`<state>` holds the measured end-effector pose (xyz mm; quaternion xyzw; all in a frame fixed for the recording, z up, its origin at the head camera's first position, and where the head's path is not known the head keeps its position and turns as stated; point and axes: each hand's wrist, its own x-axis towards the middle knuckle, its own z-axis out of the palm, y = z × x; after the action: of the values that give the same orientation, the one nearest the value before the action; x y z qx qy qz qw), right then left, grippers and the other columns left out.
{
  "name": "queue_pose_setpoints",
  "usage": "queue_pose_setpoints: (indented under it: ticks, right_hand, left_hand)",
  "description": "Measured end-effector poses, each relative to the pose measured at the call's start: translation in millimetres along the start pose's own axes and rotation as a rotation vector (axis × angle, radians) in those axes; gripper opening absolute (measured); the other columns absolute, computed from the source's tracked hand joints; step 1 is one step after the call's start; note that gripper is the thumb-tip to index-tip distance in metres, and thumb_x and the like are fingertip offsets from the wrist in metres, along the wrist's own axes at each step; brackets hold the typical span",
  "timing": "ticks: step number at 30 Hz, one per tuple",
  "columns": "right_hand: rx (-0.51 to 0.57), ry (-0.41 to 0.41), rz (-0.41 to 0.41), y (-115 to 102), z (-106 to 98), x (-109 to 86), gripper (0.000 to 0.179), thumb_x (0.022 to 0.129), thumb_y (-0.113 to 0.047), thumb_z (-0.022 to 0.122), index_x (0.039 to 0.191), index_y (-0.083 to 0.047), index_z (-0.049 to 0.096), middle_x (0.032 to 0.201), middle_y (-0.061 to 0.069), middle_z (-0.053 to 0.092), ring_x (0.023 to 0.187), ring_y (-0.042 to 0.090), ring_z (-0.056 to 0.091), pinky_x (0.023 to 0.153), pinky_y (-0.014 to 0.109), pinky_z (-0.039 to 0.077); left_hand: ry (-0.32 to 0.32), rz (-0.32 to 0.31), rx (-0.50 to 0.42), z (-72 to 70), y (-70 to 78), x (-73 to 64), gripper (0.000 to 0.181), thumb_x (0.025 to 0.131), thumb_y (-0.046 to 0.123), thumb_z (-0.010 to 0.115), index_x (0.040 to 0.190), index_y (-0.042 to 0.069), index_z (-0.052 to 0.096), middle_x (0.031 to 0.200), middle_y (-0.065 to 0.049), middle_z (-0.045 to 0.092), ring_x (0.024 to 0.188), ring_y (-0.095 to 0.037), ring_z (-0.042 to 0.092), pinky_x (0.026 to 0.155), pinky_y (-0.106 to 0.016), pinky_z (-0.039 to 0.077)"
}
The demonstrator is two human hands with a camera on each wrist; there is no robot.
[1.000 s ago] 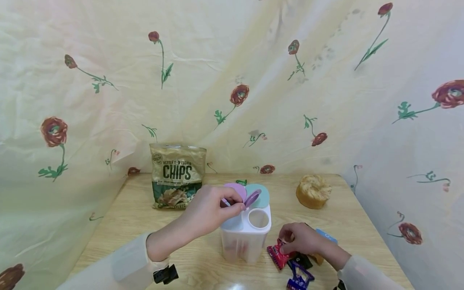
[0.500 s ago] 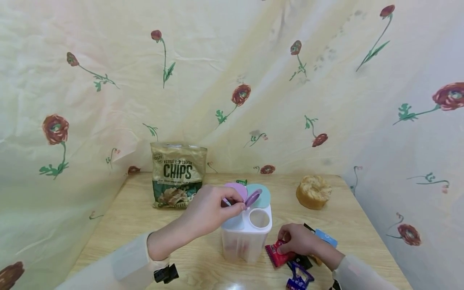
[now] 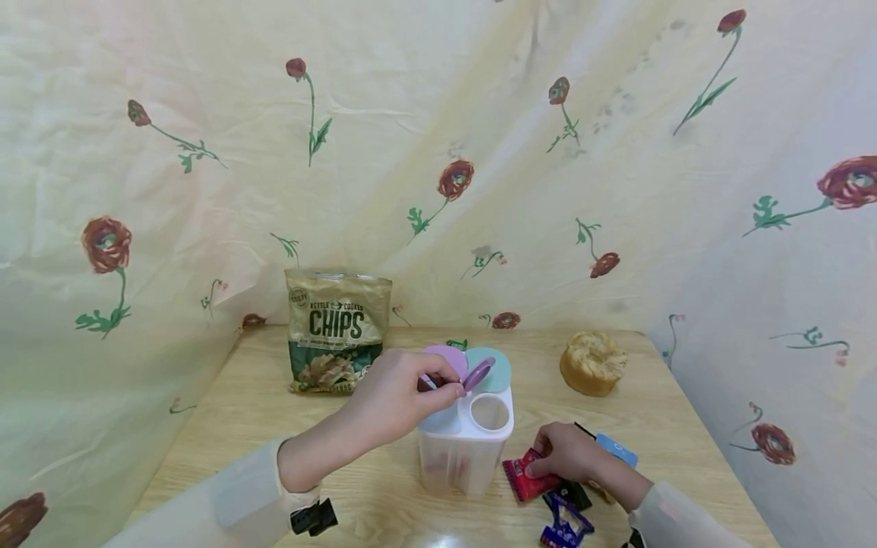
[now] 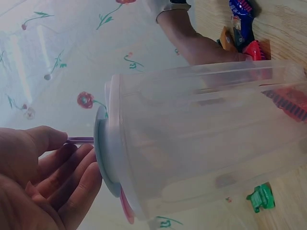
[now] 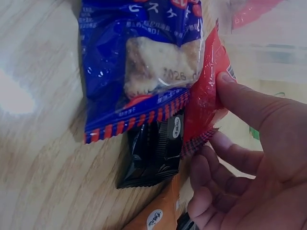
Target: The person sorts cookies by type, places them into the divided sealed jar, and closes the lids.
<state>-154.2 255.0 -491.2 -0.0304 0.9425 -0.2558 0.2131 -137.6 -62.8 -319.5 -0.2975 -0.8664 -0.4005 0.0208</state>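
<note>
My left hand [image 3: 397,396] reaches over a clear plastic container [image 3: 457,460] with a white top and pinches a small raised purple lid [image 3: 478,375] between thumb and fingers. Beside that lid, one round opening [image 3: 489,412] in the top is uncovered. Other round lids, a lilac one [image 3: 448,358] and a teal one [image 3: 491,369], lie flat at the back. Right of the container, my right hand [image 3: 565,454] pinches a red snack packet [image 5: 207,98], thumb on its near face. Another red packet [image 4: 291,100] shows inside the container, near its bottom.
Near my right hand lie a blue biscuit packet [image 5: 144,62], a black packet [image 5: 156,153], an orange packet [image 5: 153,211] and a light-blue one [image 3: 617,449]. Farther back stand a chips bag [image 3: 339,331] and a round bread [image 3: 593,363]. A green packet [image 4: 261,198] sits behind the container.
My right hand has shifted slightly left with the red packet, whose angle on the table has changed a little. The left hand keeps its hold on the purple lid.
</note>
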Motion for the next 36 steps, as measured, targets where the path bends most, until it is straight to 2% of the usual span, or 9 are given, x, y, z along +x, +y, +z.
queue_pose_setpoints:
  ticks: [8, 12, 17, 23, 27, 31, 36]
  right_hand:
    - [0.070, 0.010, -0.135, 7.0, -5.1, -1.3, 0.031, 0.077, -0.021, 0.091, 0.091, -0.009, 0.065, 0.082, 0.001, 0.060, 0.075, 0.018, 0.053, 0.064, 0.031, 0.044]
    - [0.143, -0.006, -0.191, 12.4, -8.9, -0.2, 0.035, 0.078, -0.021, 0.090, 0.099, -0.009, 0.065, 0.089, 0.003, 0.062, 0.079, 0.019, 0.056, 0.065, 0.030, 0.047]
    - [0.200, 0.036, -0.244, 12.5, -18.6, -0.4, 0.036, 0.080, -0.020, 0.088, 0.107, -0.011, 0.066, 0.099, 0.003, 0.064, 0.085, 0.018, 0.060, 0.069, 0.028, 0.052]
    - [0.201, 0.119, -0.326, 2.8, -42.7, -10.0, 0.034, 0.082, -0.015, 0.084, 0.111, -0.010, 0.067, 0.106, 0.005, 0.067, 0.092, 0.021, 0.063, 0.073, 0.029, 0.055]
    - [0.229, 0.152, -0.382, -7.3, -64.1, -21.7, 0.033, 0.086, -0.018, 0.082, 0.116, -0.012, 0.068, 0.108, 0.003, 0.070, 0.098, 0.020, 0.065, 0.078, 0.028, 0.056]
    - [0.224, 0.181, -0.436, -20.9, -82.7, -35.5, 0.036, 0.089, -0.023, 0.081, 0.120, -0.010, 0.068, 0.106, 0.003, 0.072, 0.091, 0.016, 0.067, 0.074, 0.027, 0.058]
    - [0.207, 0.251, -0.462, -38.7, -103.4, -55.5, 0.039, 0.089, -0.025, 0.082, 0.123, -0.013, 0.067, 0.106, 0.003, 0.071, 0.087, 0.015, 0.067, 0.070, 0.027, 0.058]
  left_hand:
    - [-0.008, -0.011, -0.021, -0.5, 0.9, -1.0, 0.007, 0.094, 0.023, 0.074, 0.089, 0.025, 0.078, 0.086, 0.016, 0.074, 0.079, -0.001, 0.067, 0.072, -0.021, 0.056]
    - [-0.007, -0.014, -0.020, -0.5, 1.3, -1.1, 0.006, 0.094, 0.022, 0.074, 0.090, 0.025, 0.079, 0.086, 0.016, 0.074, 0.079, -0.001, 0.068, 0.072, -0.021, 0.056]
    - [-0.004, -0.014, -0.018, -0.4, 1.4, -0.6, 0.006, 0.094, 0.022, 0.075, 0.089, 0.025, 0.079, 0.086, 0.015, 0.074, 0.078, -0.001, 0.068, 0.071, -0.021, 0.056]
    - [-0.006, -0.025, -0.023, -0.6, 1.8, -0.7, 0.007, 0.093, 0.022, 0.075, 0.089, 0.025, 0.079, 0.087, 0.016, 0.074, 0.078, -0.001, 0.068, 0.070, -0.022, 0.056]
    - [-0.008, -0.028, -0.021, -0.7, 1.9, -0.7, 0.007, 0.094, 0.022, 0.075, 0.089, 0.026, 0.079, 0.087, 0.016, 0.075, 0.078, -0.001, 0.068, 0.070, -0.022, 0.056]
    - [-0.011, -0.030, -0.025, -1.1, 1.8, -0.9, 0.007, 0.094, 0.023, 0.074, 0.089, 0.026, 0.079, 0.087, 0.016, 0.075, 0.079, -0.003, 0.069, 0.070, -0.022, 0.056]
    - [-0.009, -0.026, -0.024, -1.4, 1.9, -0.3, 0.007, 0.094, 0.023, 0.075, 0.089, 0.026, 0.079, 0.087, 0.016, 0.075, 0.079, -0.002, 0.069, 0.070, -0.022, 0.056]
